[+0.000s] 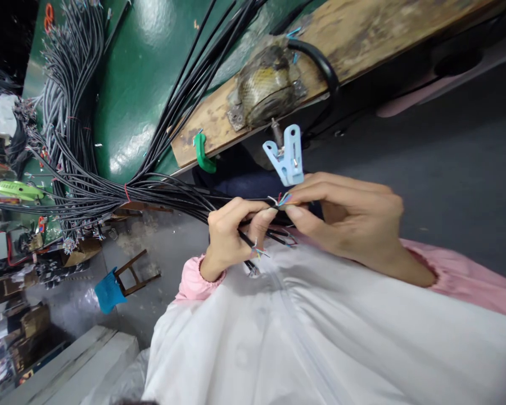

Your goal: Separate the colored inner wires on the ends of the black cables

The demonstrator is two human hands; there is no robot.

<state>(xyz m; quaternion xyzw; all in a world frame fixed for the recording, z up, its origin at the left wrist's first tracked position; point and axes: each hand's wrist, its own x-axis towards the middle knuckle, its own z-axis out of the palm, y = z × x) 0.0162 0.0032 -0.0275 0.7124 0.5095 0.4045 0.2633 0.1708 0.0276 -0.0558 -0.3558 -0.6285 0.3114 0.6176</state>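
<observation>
My left hand is closed around a black cable, pinching it close to its stripped end. Thin coloured wires in white, red, green and blue fan out of that end. Thumb and forefinger of my right hand press together on the tips of these wires. Other black cables run past and under my left hand, some with bare coloured ends below it. A red tie binds this bundle further left. Just above my right fingers hangs a light blue clothes-peg-like clip on a small motor-like device.
A wooden board edges the green table, with a green clip on it. Thick bundles of grey and black cables lie at left. A light green fan-like object and a blue stool are further off.
</observation>
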